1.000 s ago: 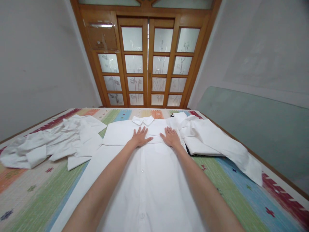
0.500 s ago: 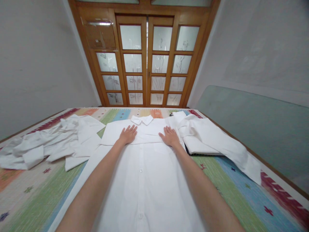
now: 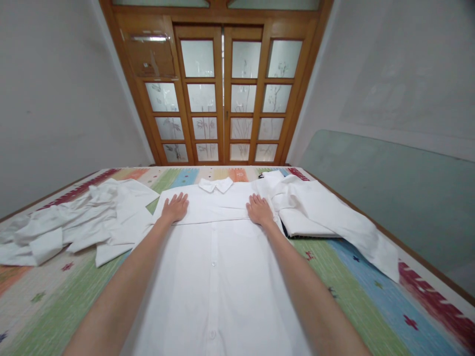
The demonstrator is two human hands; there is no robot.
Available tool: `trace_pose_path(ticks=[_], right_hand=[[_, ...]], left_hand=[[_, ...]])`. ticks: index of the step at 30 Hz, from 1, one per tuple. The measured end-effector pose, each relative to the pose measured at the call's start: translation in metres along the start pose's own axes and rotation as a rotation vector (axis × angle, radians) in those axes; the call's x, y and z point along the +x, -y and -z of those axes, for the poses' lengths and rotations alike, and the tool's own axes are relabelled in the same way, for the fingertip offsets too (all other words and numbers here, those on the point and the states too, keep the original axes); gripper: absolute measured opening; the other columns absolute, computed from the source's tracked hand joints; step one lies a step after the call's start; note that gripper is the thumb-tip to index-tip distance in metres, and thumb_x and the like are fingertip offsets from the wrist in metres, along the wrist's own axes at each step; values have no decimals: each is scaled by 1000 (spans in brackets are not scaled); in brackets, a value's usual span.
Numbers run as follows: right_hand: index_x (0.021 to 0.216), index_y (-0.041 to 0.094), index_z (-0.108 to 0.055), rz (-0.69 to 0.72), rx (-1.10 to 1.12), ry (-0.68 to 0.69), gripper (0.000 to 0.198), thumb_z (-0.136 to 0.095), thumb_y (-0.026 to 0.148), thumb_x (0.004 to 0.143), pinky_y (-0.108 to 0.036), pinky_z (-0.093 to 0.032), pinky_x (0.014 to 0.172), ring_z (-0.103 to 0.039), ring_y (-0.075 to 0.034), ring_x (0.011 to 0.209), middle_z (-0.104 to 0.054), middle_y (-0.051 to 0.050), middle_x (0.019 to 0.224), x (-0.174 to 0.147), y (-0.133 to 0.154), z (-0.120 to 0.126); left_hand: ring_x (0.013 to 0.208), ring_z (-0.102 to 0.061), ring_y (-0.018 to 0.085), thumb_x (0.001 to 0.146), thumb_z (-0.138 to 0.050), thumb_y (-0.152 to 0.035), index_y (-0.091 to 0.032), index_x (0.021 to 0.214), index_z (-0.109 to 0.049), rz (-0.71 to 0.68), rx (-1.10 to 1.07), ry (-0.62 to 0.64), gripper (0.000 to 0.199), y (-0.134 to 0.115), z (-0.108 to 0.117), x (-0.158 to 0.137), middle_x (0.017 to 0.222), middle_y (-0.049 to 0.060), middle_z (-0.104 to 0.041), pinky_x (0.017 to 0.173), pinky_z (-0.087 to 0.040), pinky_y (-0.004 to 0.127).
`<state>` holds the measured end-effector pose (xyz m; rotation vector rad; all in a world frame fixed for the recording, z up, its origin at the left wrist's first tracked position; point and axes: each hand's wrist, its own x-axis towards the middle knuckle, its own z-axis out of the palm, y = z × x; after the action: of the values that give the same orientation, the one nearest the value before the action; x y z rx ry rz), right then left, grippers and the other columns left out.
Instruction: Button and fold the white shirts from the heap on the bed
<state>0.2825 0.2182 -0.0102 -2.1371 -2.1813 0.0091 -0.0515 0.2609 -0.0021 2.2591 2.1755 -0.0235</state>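
A white button-up shirt point(image 3: 193, 277) lies spread flat before me, its collar point(image 3: 215, 185) at the far end and its button strip running toward me. My left hand point(image 3: 175, 207) rests flat on the upper left of the shirt, fingers outstretched. On the upper right, my right hand point(image 3: 259, 209) lies palm down with its fingers spread. Neither hand grips the cloth. A crease crosses the shirt between the hands. The white sleeve point(image 3: 334, 207) extends to the right, partly over a folded white item point(image 3: 308, 225) with a dark edge.
A crumpled white garment point(image 3: 104, 212) lies on the left. Beneath everything is a striped, multicoloured cloth point(image 3: 67, 306). Wooden doors with glass panes point(image 3: 222, 94) stand beyond the far edge. A pale green panel point(image 3: 386, 188) lines the right wall.
My left hand has slid left across the shirt, away from the collar. My right hand stays in nearly the same place on the cloth. The view has shifted slightly.
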Motion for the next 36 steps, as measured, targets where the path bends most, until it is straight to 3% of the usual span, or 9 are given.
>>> trace_pose_path(ticks=[3,6,14,19,25,31,36], right_hand=[[152,4,-28,3,8,-6,61,-18,33,99,-41,-11,119,-21,-25,148,-22,-15,161,-1,1,1],[152,4,-28,0,12,-10,61,-19,33,99,-41,-12,119,-21,-25,148,-23,-15,160,-2,2,2],[152,4,-28,1,11,-19,61,-20,33,99,-41,-12,118,-21,-26,148,-24,-15,160,-2,2,2],[152,3,-29,14,18,-33,60,-20,33,100,-41,-12,118,-22,-26,147,-25,-16,160,-2,1,0],[152,5,-30,12,29,-36,60,-21,33,100,-41,-12,118,-22,-26,147,-26,-15,160,-2,0,1],[152,5,-29,4,20,-11,59,-22,33,101,-40,-11,118,-21,-25,148,-24,-15,160,-2,1,2],[152,5,-30,4,38,-19,59,-22,33,100,-39,-12,118,-21,-25,148,-25,-15,160,-2,0,3]], left_hand=[[148,-20,36,98,-12,-39,-16,154,-27,23,3,-12,62,-14,-1,-2,161,14,-21,114,-21,63],[148,-17,39,97,-14,-48,-14,154,-26,-60,-19,18,67,-41,1,-5,161,17,-18,112,-21,66],[150,-15,30,100,-14,-45,-15,150,-30,-430,-117,12,61,-137,-2,-12,161,15,-24,117,-16,56],[149,-20,27,100,-15,-42,-15,150,-31,-572,-139,-48,59,-170,-12,-13,159,14,-30,119,-18,50],[149,-19,26,97,-19,-56,-21,152,-29,-481,-153,-35,66,-149,-9,-6,160,7,-27,120,-16,46],[150,-15,22,100,-9,-40,-22,155,-22,-337,-107,23,60,-101,-4,3,162,2,-20,120,-15,47],[150,-15,24,99,-8,-44,-23,155,-22,-219,-80,7,61,-65,0,3,162,3,-21,119,-17,51]])
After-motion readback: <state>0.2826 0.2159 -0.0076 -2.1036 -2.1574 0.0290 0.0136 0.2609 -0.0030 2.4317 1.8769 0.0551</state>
